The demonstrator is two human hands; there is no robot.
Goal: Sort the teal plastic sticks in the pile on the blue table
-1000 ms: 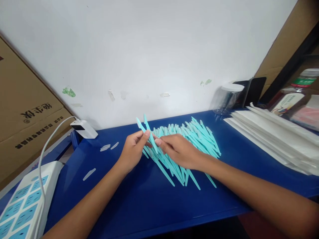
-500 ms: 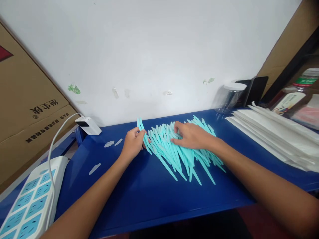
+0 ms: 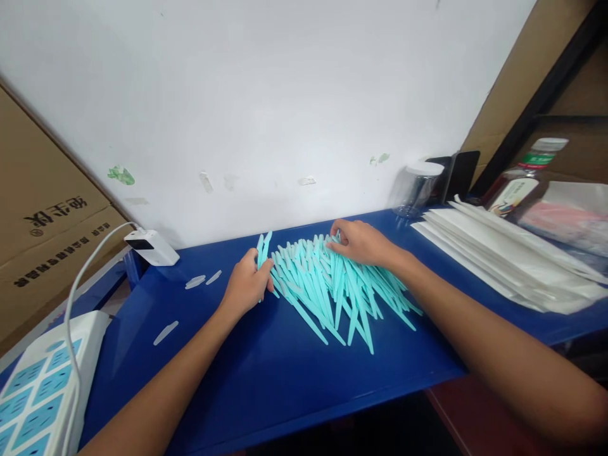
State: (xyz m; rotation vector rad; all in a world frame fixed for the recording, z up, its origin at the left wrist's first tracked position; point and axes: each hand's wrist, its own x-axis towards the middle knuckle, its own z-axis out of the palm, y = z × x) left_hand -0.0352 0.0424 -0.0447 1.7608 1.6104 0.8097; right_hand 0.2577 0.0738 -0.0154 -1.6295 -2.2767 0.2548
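A heap of slim turquoise eyebrow razors (image 3: 323, 278) with pale translucent blade covers lies on the blue table (image 3: 285, 380). At the heap's left edge, my left hand (image 3: 247, 282) is closed around a few of these razors (image 3: 264, 246), whose tops stick up above the thumb. My right hand (image 3: 363, 242) reaches over the far side of the heap. Its thumb and fingers are curled in around the covered ends of razors there; how many it grips is hidden. Several loose translucent blade covers (image 3: 166, 332) lie on the table left of my left hand.
A white power strip (image 3: 90, 342) and a white charger (image 3: 152, 247) with a cable stand at the left, beside a cardboard box (image 3: 42, 190). To the right are stacked white sleeves (image 3: 498, 259), a lidded clear jar (image 3: 415, 190) and a bottle (image 3: 522, 180). A white wall rises behind.
The view has shifted slightly right. My right hand has moved toward the far edge of the heap, and its fingers have drawn closer together. My left hand still holds razors, now tilted differently.
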